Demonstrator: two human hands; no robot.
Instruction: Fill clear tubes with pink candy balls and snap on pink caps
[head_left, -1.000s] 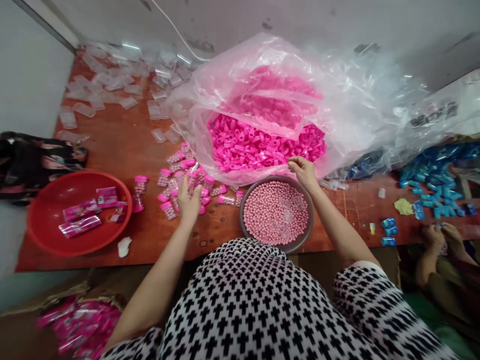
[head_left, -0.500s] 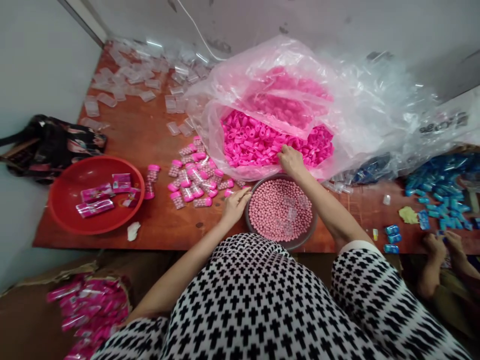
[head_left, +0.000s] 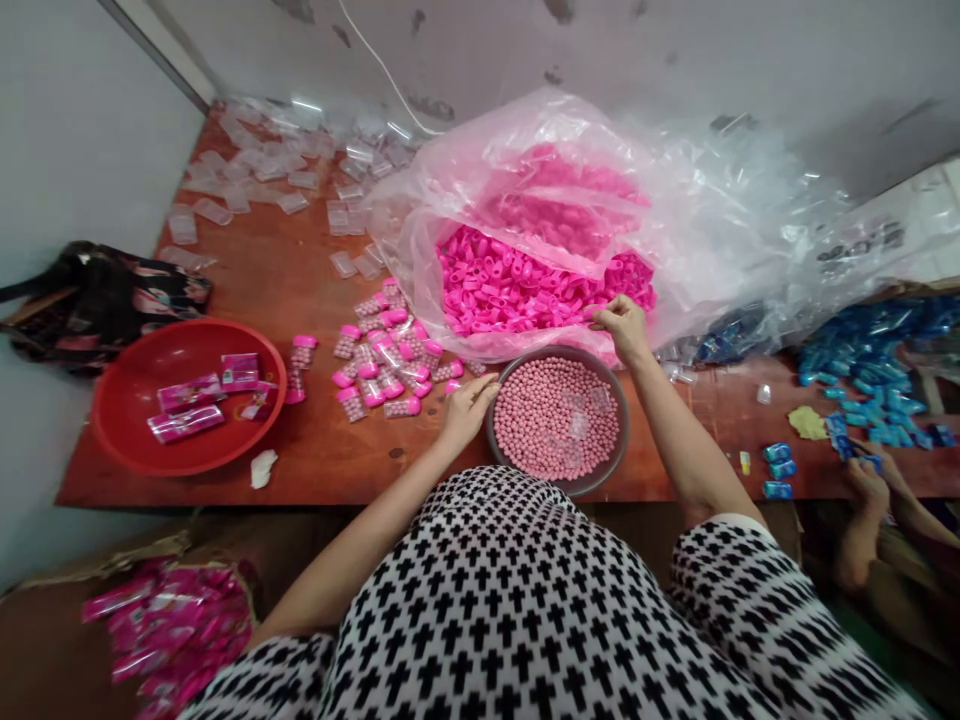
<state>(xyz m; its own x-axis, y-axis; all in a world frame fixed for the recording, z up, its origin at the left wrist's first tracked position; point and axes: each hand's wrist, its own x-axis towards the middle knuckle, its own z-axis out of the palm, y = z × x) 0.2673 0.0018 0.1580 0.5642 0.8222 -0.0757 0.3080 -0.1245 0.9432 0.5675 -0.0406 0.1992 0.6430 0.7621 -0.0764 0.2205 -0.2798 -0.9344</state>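
Note:
Pink beads (head_left: 551,405) fill a round grey basin (head_left: 622,445) in front of me, with a few clear containers lying on them. My left hand (head_left: 466,408) is closed at the basin's left rim, thumb and fingers together on it. Past the basin, a large clear plastic bag (head_left: 405,225) lies open, full of bright pink caps (head_left: 517,285). My right hand (head_left: 622,325) pinches the front edge of this bag; whether a cap is also between the fingertips cannot be made out. Left of the basin lie several bead-filled bottles (head_left: 390,355) with pink caps.
A red bowl (head_left: 120,440) with pink packets stands at the left, near a dark bag (head_left: 142,295). Clear containers (head_left: 289,175) lie scattered at the back left. Pink packets (head_left: 172,630) fill a carton below. At right, another person's hands (head_left: 870,480) work by blue pieces (head_left: 881,400).
My right hand has moved right from among the caps to the bag's front edge. The left hand stays at the basin's rim. The view has shifted slightly.

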